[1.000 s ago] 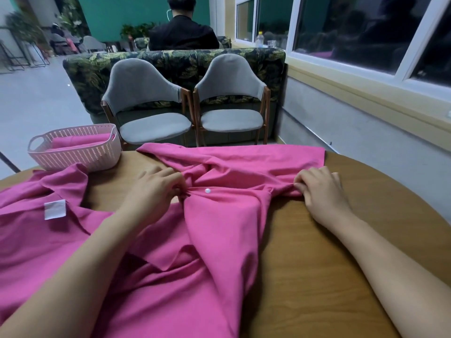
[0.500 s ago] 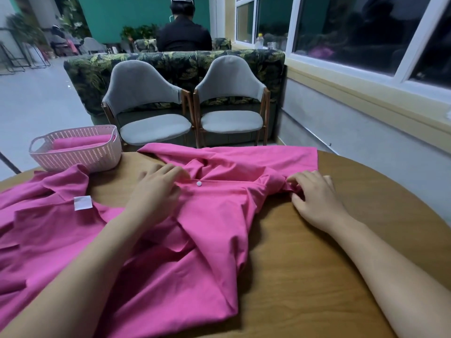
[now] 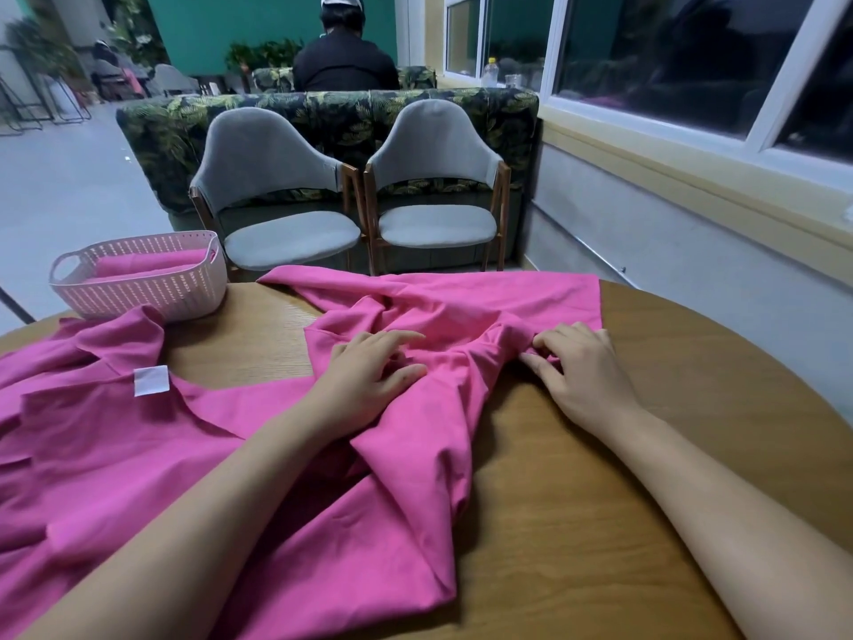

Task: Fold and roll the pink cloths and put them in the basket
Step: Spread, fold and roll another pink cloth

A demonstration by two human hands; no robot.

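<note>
Item, work in hand: we count the basket [image 3: 138, 288] at ten o'clock on the round table [image 3: 646, 501], close to the far edge. At least one rolled cloth [image 3: 147, 265] already lies in it. A second roll may lie beside the first, but we cannot tell through the lattice wall. Item, the loose pink cloth [image 3: 415, 455]: it lies unfolded and creased across the table from twelve o'clock down to seven o'clock. A collar section with a white label [image 3: 151, 381] lies at nine o'clock. We cannot tell whether that section is the same piece or a separate one. Item, left hand [image 3: 369, 376]: at the centre of the table, palm down on the cloth, fingers loosely spread and holding nothing. Item, right hand [image 3: 581, 371]: at two o'clock, fingers curled and pinching a bunched fold at the cloth's right edge. Status, as we judge it: part of the task is finished and stowed. The cloth under our hands is only at the spreading and straightening stage, with no clean fold made. Folding, rolling and placing in the basket remain. Beyond the table at twelve o'clock stand two grey chairs [image 3: 286, 187].
</note>
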